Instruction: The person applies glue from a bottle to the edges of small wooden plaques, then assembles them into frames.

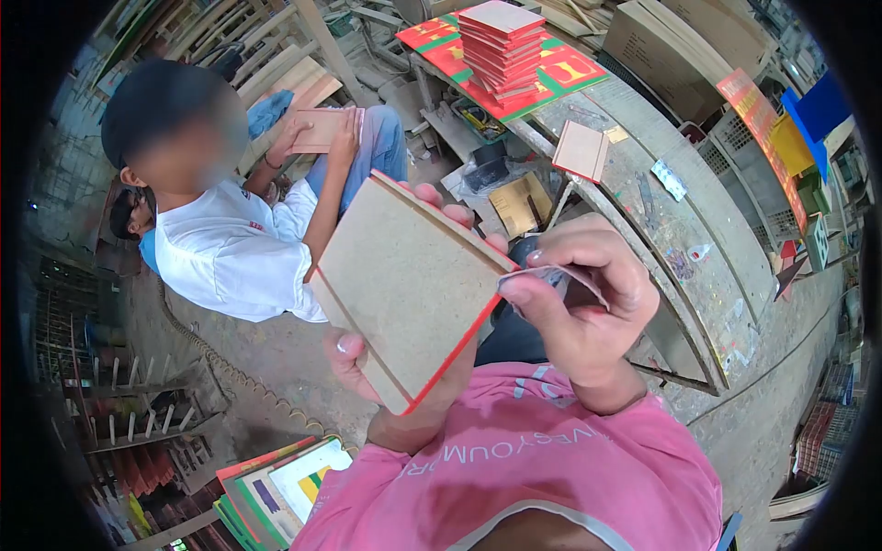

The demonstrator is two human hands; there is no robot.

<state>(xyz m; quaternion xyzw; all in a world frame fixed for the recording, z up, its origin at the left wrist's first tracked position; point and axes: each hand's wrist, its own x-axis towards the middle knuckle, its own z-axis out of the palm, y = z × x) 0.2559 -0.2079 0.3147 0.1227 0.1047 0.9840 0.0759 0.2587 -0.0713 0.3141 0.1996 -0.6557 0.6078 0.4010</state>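
A flat tan board [413, 285] with red edges lies tilted across my left hand [354, 363], whose thumb presses its lower left side while fingertips show past its upper edge. My right hand [593, 294] pinches a thin folded greyish sheet [565, 275] between thumb and fingers, touching the board's right corner. A similar board [581, 150] rests on the worktable's near edge [643, 216]. Farther back stands a stack of red-edged boards [503, 50] on a red and green printed sheet [579, 69].
At the left a seated person [230, 220] in a white shirt holds another board [322, 130]. Coloured panels [276, 491] lean at the lower left. A coiled hose [230, 367] runs along the floor. Cardboard boxes [657, 64] and plastic crates stand behind the table.
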